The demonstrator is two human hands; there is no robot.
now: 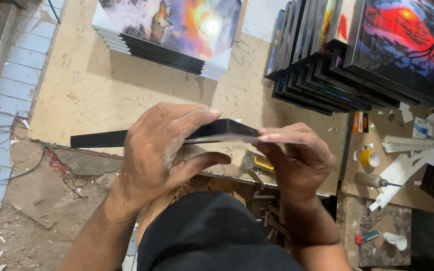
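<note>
I hold a black picture frame [96, 139] edge-on above the near edge of a worn board table [96, 85]. My left hand [164, 150] grips its middle, thumb on top and fingers curled beneath. My right hand [297, 158] pinches the frame's right corner, where a thin glossy print [237, 139] sits against the black moulding. Most of the frame's face is hidden because I see it from the side.
A flat stack of framed landscape pictures [177, 30] lies at the back. A leaning row of black framed pictures [357, 55] stands back right. A tape roll [369, 158], a screwdriver [377, 180], paper offcuts [408, 165] and a yellow-handled tool [262, 163] lie on the right.
</note>
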